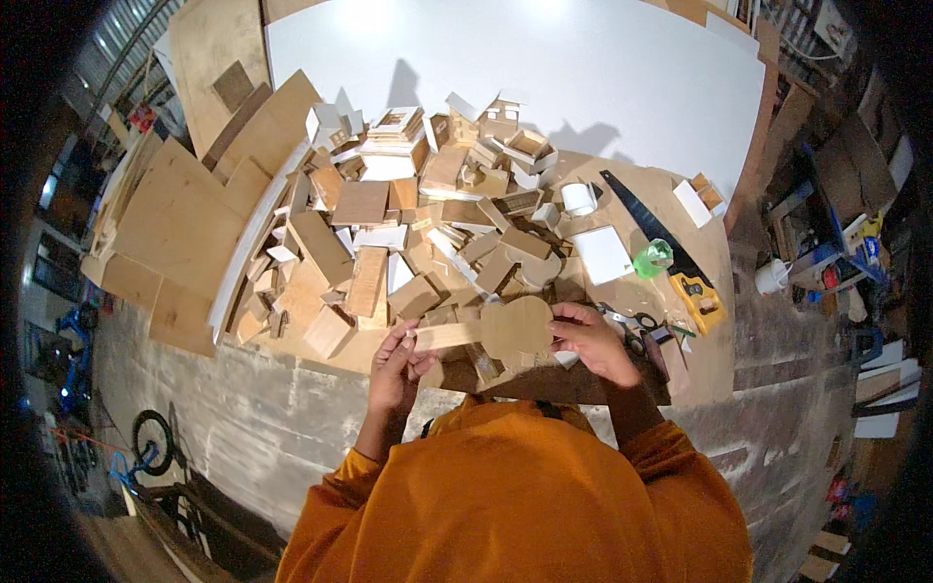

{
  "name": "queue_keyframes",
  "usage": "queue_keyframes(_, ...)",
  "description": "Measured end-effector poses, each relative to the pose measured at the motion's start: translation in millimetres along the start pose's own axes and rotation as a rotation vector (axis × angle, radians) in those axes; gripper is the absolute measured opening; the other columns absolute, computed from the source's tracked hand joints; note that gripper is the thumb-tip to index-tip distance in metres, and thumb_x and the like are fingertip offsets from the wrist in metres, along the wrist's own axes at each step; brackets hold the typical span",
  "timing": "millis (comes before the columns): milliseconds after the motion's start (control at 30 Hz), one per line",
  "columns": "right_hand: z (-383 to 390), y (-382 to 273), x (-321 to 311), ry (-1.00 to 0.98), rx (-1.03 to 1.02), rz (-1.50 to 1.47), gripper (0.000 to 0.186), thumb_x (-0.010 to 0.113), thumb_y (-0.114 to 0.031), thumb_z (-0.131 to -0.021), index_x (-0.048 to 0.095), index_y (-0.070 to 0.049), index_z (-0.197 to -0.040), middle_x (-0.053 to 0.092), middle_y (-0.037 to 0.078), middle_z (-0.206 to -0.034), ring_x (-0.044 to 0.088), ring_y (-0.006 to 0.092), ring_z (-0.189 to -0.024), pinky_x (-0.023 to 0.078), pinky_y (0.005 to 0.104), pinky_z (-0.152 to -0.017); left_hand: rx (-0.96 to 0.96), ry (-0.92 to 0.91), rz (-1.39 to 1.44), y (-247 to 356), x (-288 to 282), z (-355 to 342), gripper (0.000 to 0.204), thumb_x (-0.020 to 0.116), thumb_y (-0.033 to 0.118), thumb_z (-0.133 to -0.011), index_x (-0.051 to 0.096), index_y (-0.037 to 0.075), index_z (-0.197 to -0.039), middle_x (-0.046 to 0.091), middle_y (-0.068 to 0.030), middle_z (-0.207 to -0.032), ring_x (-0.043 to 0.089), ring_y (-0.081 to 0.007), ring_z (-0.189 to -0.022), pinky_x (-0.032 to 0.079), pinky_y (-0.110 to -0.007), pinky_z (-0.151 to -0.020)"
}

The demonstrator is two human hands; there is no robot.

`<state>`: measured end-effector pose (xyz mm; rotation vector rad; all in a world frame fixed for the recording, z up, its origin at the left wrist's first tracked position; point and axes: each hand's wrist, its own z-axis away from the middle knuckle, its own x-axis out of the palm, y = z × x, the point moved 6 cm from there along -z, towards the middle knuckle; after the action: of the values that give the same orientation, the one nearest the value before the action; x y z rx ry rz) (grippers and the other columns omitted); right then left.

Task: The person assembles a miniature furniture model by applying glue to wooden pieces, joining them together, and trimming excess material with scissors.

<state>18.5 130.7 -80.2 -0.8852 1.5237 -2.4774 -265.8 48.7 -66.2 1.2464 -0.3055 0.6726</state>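
Holding a guitar-shaped wooden cutout [496, 330] above the pile of wood scraps [408, 223], the left hand [397, 364] grips its narrow neck. The right hand [595, 340] has its fingers closed on the round body, near the scissors [637, 330].

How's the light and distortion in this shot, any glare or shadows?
Head view: strong glare washes out the white board at top; wood scraps cast short shadows onto it; fisheye bends the edges, corners go black; both hands and the guitar-shaped cutout look sharp.
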Motion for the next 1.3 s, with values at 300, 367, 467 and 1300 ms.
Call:
queue_keyframes(300, 1.6, 53.5, 32.8, -0.15, 0.108, -0.165, 0.033, 0.06, -0.01, -0.088, 0.051, -0.009, -0.12, 0.06, 0.004, -0.108, 0.059, 0.0138, -0.093, 0.053, 0.0294, -0.076, -0.07, -0.168, -0.191, -44.7, 45.7, 10.0, 0.021, 0.059, 0.011, -0.089, 0.06, 0.001, -0.108, 0.065, -0.0057, -0.097, 0.062, -0.0153, -0.089, 0.051, -0.032, -0.082)
queue_keyframes(367, 11.9, 64.3, 31.4, -0.092, 0.105, -0.171, 0.028, 0.059, -0.011, -0.09, 0.052, -0.008, -0.117, 0.06, 0.003, -0.106, 0.06, 0.0126, -0.09, 0.054, 0.0279, -0.073, -0.094, -0.13, -0.179, -48.3, 61.0, 13.6, 0.015, 0.058, 0.01, -0.089, 0.065, 0.0, -0.098, 0.066, -0.0041, -0.089, 0.062, -0.0127, -0.083, 0.05, -0.029, -0.08)
queue_keyframes(467, 25.8, 66.4, 21.2, -0.035, 0.099, -0.008, 0.023, 0.058, -0.011, -0.09, 0.053, -0.008, -0.113, 0.061, 0.003, -0.104, 0.06, 0.013, -0.088, 0.054, 0.0271, -0.07, -0.141, -0.137, -0.315, -64.4, 56.8, 15.5, 0.019, 0.056, 0.011, -0.089, 0.063, 0.0, -0.103, 0.066, -0.0076, -0.095, 0.064, -0.0171, -0.08, 0.053, -0.032, -0.075)
queue_keyframes(1300, 94.7, -47.7, -85.1, 0.155, -0.702, 1.585, 0.034, 0.066, -0.011, -0.074, 0.061, -0.005, -0.107, 0.052, 0.012, -0.118, 0.049, 0.033, -0.109, 0.04, 0.0451, -0.091, -0.326, 0.137, -0.237, -177.0, 143.2, 82.9, 0.019, 0.059, 0.014, -0.089, 0.064, 0.003, -0.103, 0.067, -0.005, -0.091, 0.063, -0.0147, -0.075, 0.05, -0.028, -0.067)
